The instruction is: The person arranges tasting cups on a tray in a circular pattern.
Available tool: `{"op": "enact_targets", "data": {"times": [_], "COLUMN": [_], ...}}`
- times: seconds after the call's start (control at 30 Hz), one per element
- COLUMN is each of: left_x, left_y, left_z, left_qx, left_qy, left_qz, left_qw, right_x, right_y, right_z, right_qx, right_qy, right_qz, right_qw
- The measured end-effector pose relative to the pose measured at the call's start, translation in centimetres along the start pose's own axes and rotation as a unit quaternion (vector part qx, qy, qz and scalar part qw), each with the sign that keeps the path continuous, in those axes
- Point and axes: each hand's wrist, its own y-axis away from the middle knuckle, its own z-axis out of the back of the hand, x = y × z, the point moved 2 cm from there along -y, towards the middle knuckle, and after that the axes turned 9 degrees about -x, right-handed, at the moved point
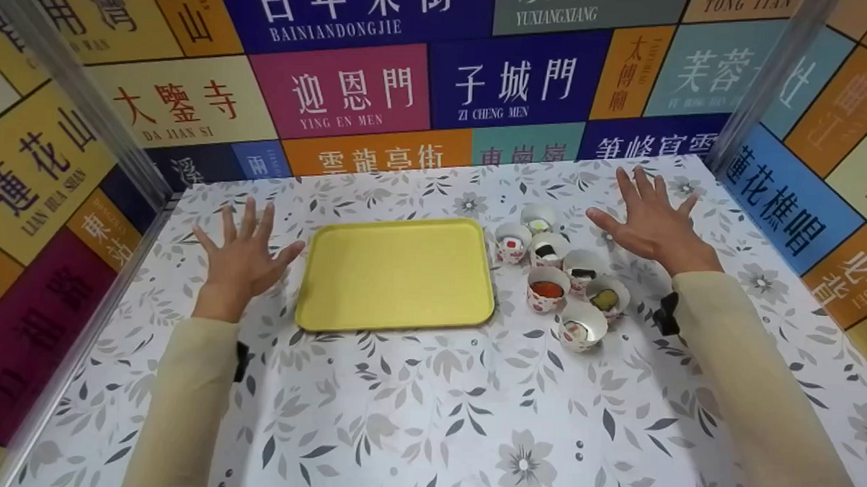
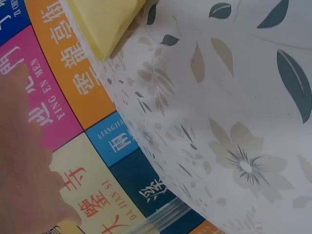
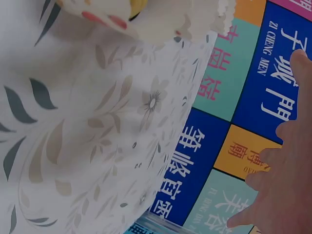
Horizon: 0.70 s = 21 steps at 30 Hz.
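My left hand [image 1: 239, 265], fingers spread, hovers left of a yellow tray [image 1: 398, 275] and holds nothing. On the right, my right hand [image 1: 654, 226] is spread as well, beside a cluster of several small patterned paper cups. One cup [image 1: 546, 305] contains something red-orange, another [image 1: 622, 308] something greenish-brown. Dark pieces lie in two cups near the middle of the cluster. The nearest cup [image 1: 581, 344] has pale and reddish contents. In the left wrist view the tray's corner [image 2: 105, 34] shows at the top; in the right wrist view part of a cup [image 3: 161, 24] does.
A floral-patterned cloth [image 1: 398, 430] covers the table. Upright panels with coloured Chinese sign blocks [image 1: 345, 89] stand behind and at both sides. Clear corner strips [image 1: 771, 82] join the panels.
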Motion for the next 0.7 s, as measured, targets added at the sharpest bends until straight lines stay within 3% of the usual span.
{"op": "enact_targets", "data": {"times": [0.17,0.3,0.47,0.7], "left_x": [-0.2,-0.2,-0.2,-0.8], "left_y": [0.8,1.3,2.1,3.6], "left_z": [-0.4,-0.9,-1.4,-2.3], "left_qx": [0.022,0.029,0.035,0.078], "left_qy": [0.016,0.044,0.074,0.111], "left_qz": [0.001,0.005,0.005,0.007], "left_qw": [0.9996,0.9986,0.9966,0.9908], "right_x": [0.2,-0.2,-0.7,-1.0], "right_y": [0.4,1.0,2.3,3.9], "right_z": [-0.2,-0.6,-1.1,-2.2], "right_qx": [0.008,0.016,0.023,0.029], "right_qy": [-0.039,-0.101,-0.181,-0.263], "right_qz": [0.003,0.005,-0.001,-0.021], "right_qw": [0.999,0.995,0.983,0.964]}}
